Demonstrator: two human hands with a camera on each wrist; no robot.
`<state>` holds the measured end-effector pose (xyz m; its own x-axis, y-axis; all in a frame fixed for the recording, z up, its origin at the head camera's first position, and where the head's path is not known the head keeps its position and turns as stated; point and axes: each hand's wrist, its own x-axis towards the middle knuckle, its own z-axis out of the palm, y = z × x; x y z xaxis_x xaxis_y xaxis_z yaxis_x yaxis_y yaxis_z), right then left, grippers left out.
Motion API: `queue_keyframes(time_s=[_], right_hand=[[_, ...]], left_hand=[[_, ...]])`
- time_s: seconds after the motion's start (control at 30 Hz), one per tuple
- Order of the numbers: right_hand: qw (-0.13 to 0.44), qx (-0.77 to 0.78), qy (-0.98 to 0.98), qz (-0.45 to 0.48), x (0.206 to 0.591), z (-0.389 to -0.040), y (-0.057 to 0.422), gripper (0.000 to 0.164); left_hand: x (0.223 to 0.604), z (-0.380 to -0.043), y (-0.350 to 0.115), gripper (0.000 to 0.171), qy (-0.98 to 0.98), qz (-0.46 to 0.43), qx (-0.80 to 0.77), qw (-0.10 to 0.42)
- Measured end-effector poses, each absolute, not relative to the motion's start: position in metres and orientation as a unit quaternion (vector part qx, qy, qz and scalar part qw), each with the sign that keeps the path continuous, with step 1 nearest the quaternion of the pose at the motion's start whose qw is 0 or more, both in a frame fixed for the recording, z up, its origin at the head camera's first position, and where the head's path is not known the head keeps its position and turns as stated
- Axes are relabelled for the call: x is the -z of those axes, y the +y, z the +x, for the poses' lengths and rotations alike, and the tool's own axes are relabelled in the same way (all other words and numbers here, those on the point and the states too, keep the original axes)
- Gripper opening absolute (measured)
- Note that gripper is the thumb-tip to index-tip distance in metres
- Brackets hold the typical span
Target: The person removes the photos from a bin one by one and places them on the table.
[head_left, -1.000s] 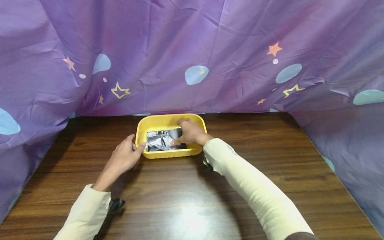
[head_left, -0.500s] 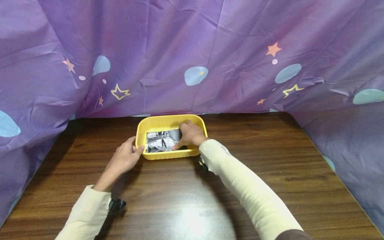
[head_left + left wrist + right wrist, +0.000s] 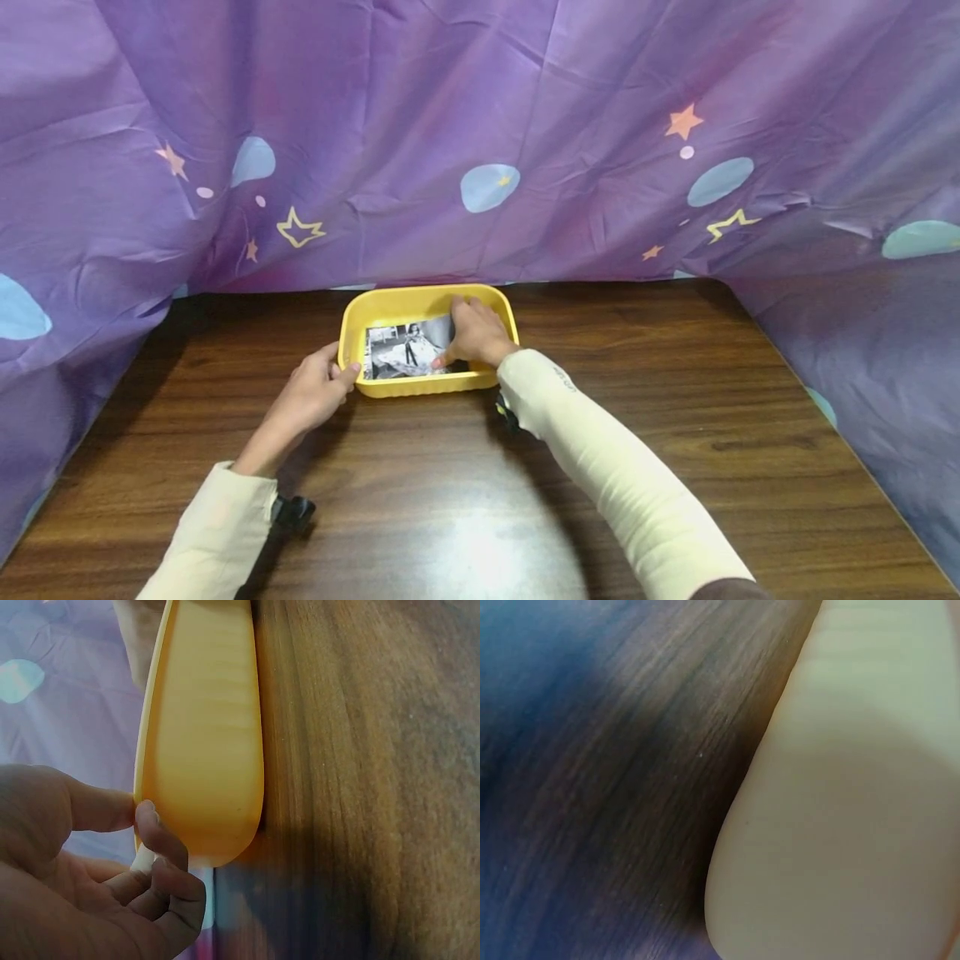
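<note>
A yellow plastic tray with rounded corners stands near the far edge of the table. Inside it lies a black-and-white photo print. At the tray's left end, my left hand pinches the rim between thumb and fingers, as the left wrist view shows from the side. My right hand reaches in over the right wall and grips the print's right part, thumb on its near side and fingers toward the far side. The hand covers that end of the print. The right wrist view holds only the tray's outer wall.
The brown wooden table extends toward me and to both sides. A purple curtain with stars and blobs hangs right behind its far edge. Dark wrist cameras sit under both pale sleeves.
My right hand has shifted slightly left inside the tray, and its thumb has stayed on the print. The print's far right corner shows a little higher. My left hand has kept to the rim.
</note>
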<state>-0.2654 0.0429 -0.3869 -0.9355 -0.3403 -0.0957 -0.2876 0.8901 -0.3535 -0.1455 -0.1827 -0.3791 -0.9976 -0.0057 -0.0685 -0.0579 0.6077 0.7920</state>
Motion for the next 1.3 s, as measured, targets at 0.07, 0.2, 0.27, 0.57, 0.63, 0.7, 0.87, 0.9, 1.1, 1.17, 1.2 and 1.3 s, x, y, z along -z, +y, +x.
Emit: queue_keyframes(time_s=[0.07,0.2,0.27,0.57,0.63,0.7,0.87,0.9,1.1,1.17,1.2,1.3], right_hand=[[0.072,0.180,0.968,-0.159,0.387,-0.265,0.043,0.090],[0.066,0.211,0.963,-0.156,0.388,-0.266,0.044,0.083],[0.062,0.224,0.960,-0.154,0.389,-0.266,0.045,0.081],[0.044,0.253,0.953,-0.160,0.387,-0.266,0.047,0.076],[0.039,0.258,0.951,-0.164,0.387,-0.267,0.047,0.074],[0.036,0.262,0.950,-0.167,0.385,-0.266,0.048,0.072],[0.035,0.287,0.940,-0.180,0.381,-0.265,0.053,0.066],[0.033,0.293,0.937,-0.185,0.379,-0.265,0.055,0.063],[0.029,0.363,0.912,-0.190,0.367,-0.264,0.062,0.058],[0.028,0.380,0.907,-0.180,0.361,-0.262,0.064,0.059],[0.027,0.382,0.907,-0.175,0.357,-0.262,0.066,0.059],[0.025,0.389,0.906,-0.167,0.348,-0.260,0.069,0.059]], left_hand=[[0.379,-0.146,-0.182,0.051,0.893,-0.016,-0.450,0.031],[0.380,-0.147,-0.183,0.054,0.888,-0.018,-0.458,0.033],[0.379,-0.147,-0.182,0.056,0.885,-0.018,-0.463,0.036],[0.379,-0.148,-0.181,0.054,0.860,-0.025,-0.507,0.056],[0.378,-0.147,-0.182,0.053,0.856,-0.026,-0.513,0.059],[0.378,-0.147,-0.182,0.051,0.852,-0.027,-0.518,0.062],[0.380,-0.148,-0.183,0.048,0.841,-0.026,-0.537,0.064],[0.380,-0.148,-0.183,0.048,0.839,-0.026,-0.540,0.064],[0.381,-0.149,-0.184,0.049,0.835,-0.028,-0.545,0.069],[0.381,-0.149,-0.184,0.049,0.835,-0.026,-0.545,0.069],[0.381,-0.150,-0.184,0.049,0.836,-0.026,-0.544,0.069],[0.380,-0.149,-0.184,0.050,0.836,-0.027,-0.543,0.071]])
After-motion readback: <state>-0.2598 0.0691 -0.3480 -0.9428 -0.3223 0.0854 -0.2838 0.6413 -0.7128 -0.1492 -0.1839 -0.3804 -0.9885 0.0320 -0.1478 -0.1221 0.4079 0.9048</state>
